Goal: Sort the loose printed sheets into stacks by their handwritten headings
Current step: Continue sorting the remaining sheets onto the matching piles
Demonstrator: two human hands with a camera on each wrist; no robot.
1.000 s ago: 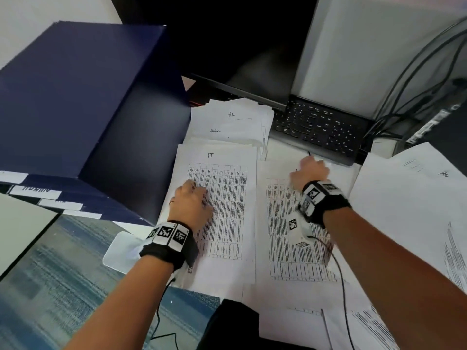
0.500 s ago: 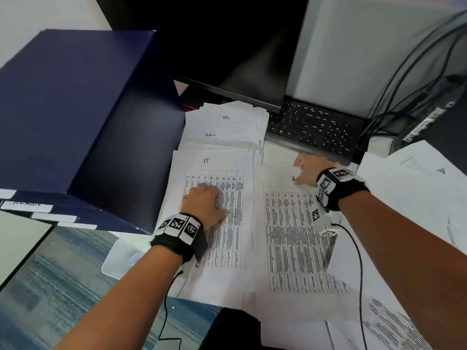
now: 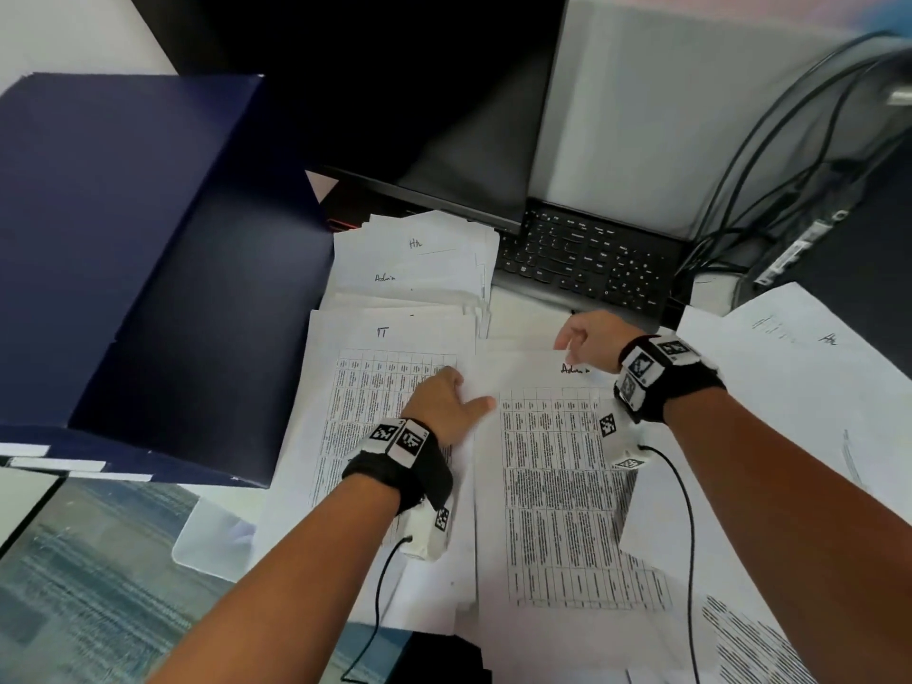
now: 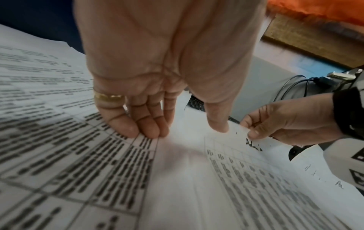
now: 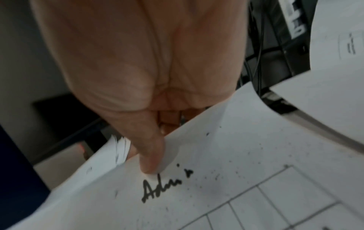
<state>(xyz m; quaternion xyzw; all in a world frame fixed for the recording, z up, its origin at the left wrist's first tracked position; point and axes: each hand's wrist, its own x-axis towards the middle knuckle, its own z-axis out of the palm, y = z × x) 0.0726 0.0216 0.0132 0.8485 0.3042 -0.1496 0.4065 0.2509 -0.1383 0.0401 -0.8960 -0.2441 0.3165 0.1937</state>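
While my right hand (image 3: 589, 338) pinches the top edge of the sheet headed "Admin" (image 3: 557, 486), thumb on the face just above the handwriting and fingers curled underneath, I judge I am at the pick-up step for this one sheet, having read its heading. It lies in front of me on other loose paper, its top edge lifted slightly off the desk where I grip it and the rest resting flat. My left hand (image 3: 446, 402) lies flat and holds nothing, with the fingertips (image 4: 138, 130) pressed on the printed table of the "IT" sheet (image 3: 390, 387) just beside it and the thumb reaching across onto the Admin sheet's left margin. Next, I think, the thumb must come off so the sheet can slide free, while the fingers pin the IT stack so it does not drag along. Then the sheet should go up to the pile behind the IT stack, where another Admin heading (image 3: 385, 277) shows below one that looks like "HR" (image 3: 416, 243); those two overlap, so I must square it onto the right one. Farther out are a keyboard (image 3: 582, 261), a dark blue box (image 3: 123, 249) on my left and more loose sheets (image 3: 799, 382) on my right.
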